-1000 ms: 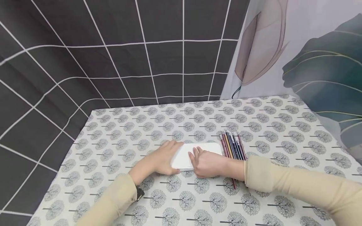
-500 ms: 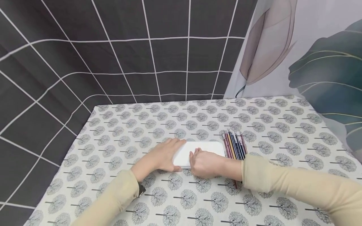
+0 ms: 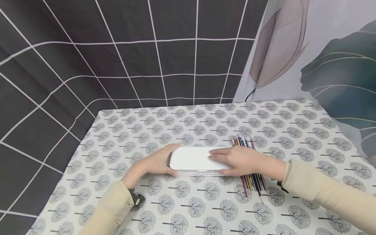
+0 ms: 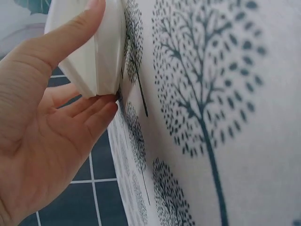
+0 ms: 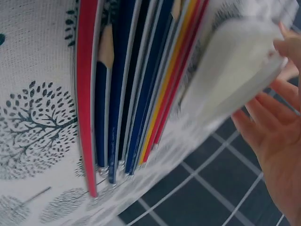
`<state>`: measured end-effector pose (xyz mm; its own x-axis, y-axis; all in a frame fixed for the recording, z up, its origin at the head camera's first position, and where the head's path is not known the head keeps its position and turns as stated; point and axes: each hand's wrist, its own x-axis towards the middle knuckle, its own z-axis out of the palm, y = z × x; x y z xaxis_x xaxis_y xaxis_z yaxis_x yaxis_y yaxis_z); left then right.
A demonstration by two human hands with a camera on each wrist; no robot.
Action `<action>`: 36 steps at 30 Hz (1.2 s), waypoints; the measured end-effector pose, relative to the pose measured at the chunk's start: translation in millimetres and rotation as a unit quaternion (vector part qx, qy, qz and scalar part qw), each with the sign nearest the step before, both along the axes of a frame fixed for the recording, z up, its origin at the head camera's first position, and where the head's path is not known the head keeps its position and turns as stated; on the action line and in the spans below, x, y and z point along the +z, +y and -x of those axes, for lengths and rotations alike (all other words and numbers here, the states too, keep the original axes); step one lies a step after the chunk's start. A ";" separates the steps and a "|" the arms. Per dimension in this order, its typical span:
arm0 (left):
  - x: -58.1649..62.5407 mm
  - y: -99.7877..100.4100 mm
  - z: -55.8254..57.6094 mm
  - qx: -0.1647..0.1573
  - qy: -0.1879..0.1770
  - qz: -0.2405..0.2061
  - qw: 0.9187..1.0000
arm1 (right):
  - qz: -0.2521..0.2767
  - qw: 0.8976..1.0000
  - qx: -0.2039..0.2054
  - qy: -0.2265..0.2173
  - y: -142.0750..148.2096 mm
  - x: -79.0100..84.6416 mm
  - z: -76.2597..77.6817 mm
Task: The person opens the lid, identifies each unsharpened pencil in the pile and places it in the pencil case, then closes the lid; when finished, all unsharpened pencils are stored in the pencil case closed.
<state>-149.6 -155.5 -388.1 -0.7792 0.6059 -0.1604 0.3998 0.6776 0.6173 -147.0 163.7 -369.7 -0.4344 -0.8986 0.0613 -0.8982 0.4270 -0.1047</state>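
Observation:
A long white pencil case [image 3: 191, 158] with rounded corners and a small front clasp lies on the table between the two hands. The left hand [image 3: 160, 160] grips its left end, thumb along the front and fingers behind. The left wrist view shows that thumb on one side of the case [image 4: 106, 52] and the fingertips under its end. At the right end, the right hand [image 3: 235, 160] holds the case, two fingers lying over the white lid and the thumb at the front edge. Several pencils [image 5: 122, 94] in red, blue, black and yellow lie side by side, partly beneath the right forearm.
A white cloth with grey tree prints [image 3: 194, 209] covers the table. Behind it hangs a dark curtain with white grid lines [image 3: 132, 58]. A pale curtain with large leaves [image 3: 279, 49] hangs at the right.
The right hand has moved from the front middle of the pencil case to its right end, its fingers now stretched over the lid. The left hand and the case's left end have shifted left.

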 end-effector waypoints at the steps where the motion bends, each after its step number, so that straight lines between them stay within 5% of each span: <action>1: -0.2 1.2 -0.2 0.003 -0.004 -0.007 1.000 | 0.008 1.000 -0.007 -0.020 4.3 1.1 0.9; 7: -2.2 10.6 -2.6 0.057 -0.019 -0.051 0.997 | 0.092 0.989 -0.072 -0.095 22.9 11.2 18.1; 12: -5.6 14.3 -7.2 0.092 -0.040 -0.079 0.992 | 0.135 0.957 -0.193 -0.170 32.0 11.8 41.5; 15: -7.7 13.9 -9.7 0.102 -0.047 -0.080 0.990 | 0.152 0.915 -0.266 -0.262 30.1 9.2 55.9; 20: -7.8 12.6 -10.3 0.109 -0.041 -0.076 0.990 | 0.227 0.808 -0.356 -0.411 22.3 4.9 80.5; 22: -6.9 11.8 -9.9 0.107 -0.041 -0.070 0.991 | 0.245 0.784 -0.380 -0.425 20.6 3.3 86.1; 24: -5.9 10.8 -9.6 0.105 -0.044 -0.062 0.992 | 0.256 0.781 -0.384 -0.421 21.2 2.4 87.8; 31: -6.1 3.8 -7.1 0.107 -0.046 -0.026 0.993 | 0.306 0.797 -0.342 -0.393 40.0 5.5 66.4; 36: -7.6 -0.8 -6.0 0.112 -0.053 -0.037 0.992 | 0.272 0.803 -0.369 -0.381 55.9 4.4 41.6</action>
<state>-143.6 -156.2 -395.7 -0.8764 0.4336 -0.2097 0.1752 0.6926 0.6998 -188.7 219.5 -365.3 -0.9333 -0.3110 -0.1794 -0.0084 0.5186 -0.8550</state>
